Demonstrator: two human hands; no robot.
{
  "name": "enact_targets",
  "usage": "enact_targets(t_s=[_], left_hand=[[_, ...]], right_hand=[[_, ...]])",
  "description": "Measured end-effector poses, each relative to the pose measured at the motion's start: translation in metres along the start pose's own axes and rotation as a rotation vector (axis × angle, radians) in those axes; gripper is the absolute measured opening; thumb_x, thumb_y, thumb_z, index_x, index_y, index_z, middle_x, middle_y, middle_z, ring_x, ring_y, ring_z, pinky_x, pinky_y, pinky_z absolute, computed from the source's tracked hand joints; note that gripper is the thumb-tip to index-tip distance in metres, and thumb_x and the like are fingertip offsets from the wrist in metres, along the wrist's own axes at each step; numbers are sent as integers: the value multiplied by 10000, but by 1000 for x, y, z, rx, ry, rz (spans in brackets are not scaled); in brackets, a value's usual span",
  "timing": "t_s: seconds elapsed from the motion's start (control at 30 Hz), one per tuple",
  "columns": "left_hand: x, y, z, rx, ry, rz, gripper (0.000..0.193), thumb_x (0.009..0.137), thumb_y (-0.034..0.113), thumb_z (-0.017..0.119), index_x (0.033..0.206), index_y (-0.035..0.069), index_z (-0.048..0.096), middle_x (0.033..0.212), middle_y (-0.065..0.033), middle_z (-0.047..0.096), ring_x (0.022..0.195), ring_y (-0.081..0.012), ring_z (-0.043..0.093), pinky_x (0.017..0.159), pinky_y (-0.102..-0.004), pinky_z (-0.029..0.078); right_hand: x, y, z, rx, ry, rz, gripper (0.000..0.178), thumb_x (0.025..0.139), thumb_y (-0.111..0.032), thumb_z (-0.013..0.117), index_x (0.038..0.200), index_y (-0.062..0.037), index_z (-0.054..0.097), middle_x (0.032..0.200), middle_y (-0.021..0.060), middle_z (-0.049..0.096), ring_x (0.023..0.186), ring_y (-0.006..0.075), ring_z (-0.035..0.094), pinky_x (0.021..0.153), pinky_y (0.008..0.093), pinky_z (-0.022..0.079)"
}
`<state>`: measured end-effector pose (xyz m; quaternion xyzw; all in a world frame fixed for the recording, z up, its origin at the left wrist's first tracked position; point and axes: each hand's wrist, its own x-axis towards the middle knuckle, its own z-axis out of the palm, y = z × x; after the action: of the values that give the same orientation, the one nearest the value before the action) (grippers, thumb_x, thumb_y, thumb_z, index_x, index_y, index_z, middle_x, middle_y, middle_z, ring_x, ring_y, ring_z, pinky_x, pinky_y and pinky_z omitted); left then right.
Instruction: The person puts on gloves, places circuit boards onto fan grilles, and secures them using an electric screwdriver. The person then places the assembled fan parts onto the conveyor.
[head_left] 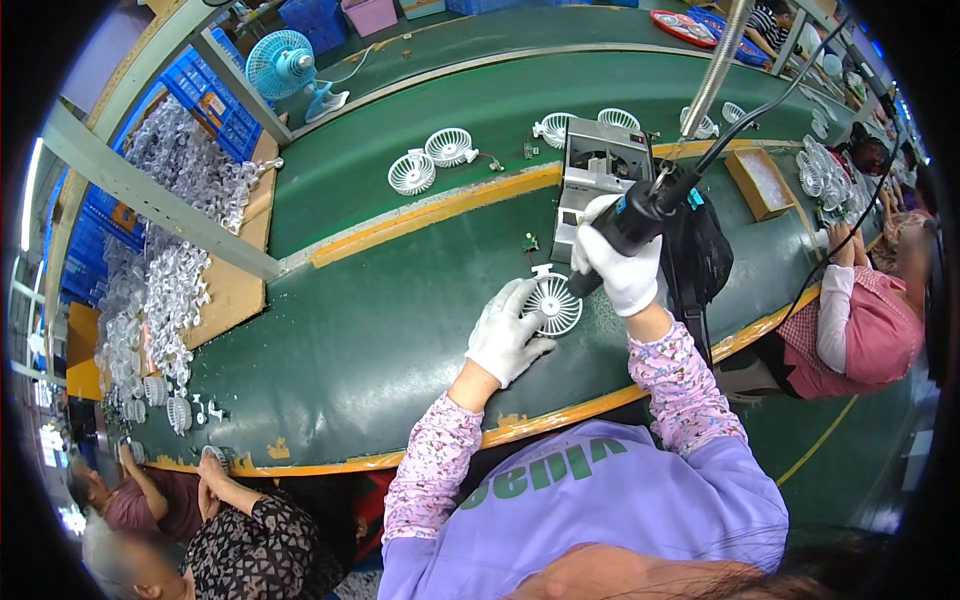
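My gloved right hand [622, 272] is wrapped around a black electric screwdriver [634, 220]. The tool hangs by a cable and tilts down to the left, its lower end at the right rim of a round white fan housing [553, 304]. That housing lies on the green table, its ribs fanning out from a hub. On its left side my gloved left hand [503, 335] grips the rim with the fingers. The contact between the screwdriver's tip and the housing is too small to tell. Just beyond the housing lies a small green circuit board [530, 242].
A grey metal machine [606, 150] stands beyond my right hand, beside a black bag [703, 250]. White fan housings [450, 147] lie on the conveyor [350, 205]. Clear plastic parts [170, 270] are heaped at left. A cardboard box [757, 185] and a seated co-worker [860, 320] are at right.
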<state>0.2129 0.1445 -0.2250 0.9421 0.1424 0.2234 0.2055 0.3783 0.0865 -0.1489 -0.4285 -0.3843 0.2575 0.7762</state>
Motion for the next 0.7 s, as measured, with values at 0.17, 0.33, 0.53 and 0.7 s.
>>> enact_targets(t_s=[0.17,0.33,0.53,0.7], left_hand=[[-6,-3,1,1,90,-94,419,576,294,779,927,103,652,1214,-164,475,1151,-351,436,941,-438,380],[-7,-8,6,12,40,-143,392,609,320,762,916,97,664,1168,-165,512,1086,-340,478,902,-421,405],[-5,-10,8,-24,-13,-176,332,641,360,735,813,84,665,1023,-133,582,946,-312,534,807,-403,437],[-5,-5,9,21,-53,-219,316,649,388,724,749,97,654,953,-112,580,909,-303,529,772,-395,434]], right_hand=[[-9,14,3,-50,-4,105,202,710,8,685,881,-25,583,753,36,606,627,97,594,584,239,483],[-14,36,-2,-212,-20,77,190,677,-43,714,829,-25,601,745,32,617,693,99,596,654,255,484],[-15,26,3,-223,-136,101,176,680,-41,709,815,-24,597,736,30,615,676,96,589,635,251,478],[-15,34,1,-216,-62,48,178,686,-41,703,824,-26,592,754,34,613,687,105,591,643,254,478]])
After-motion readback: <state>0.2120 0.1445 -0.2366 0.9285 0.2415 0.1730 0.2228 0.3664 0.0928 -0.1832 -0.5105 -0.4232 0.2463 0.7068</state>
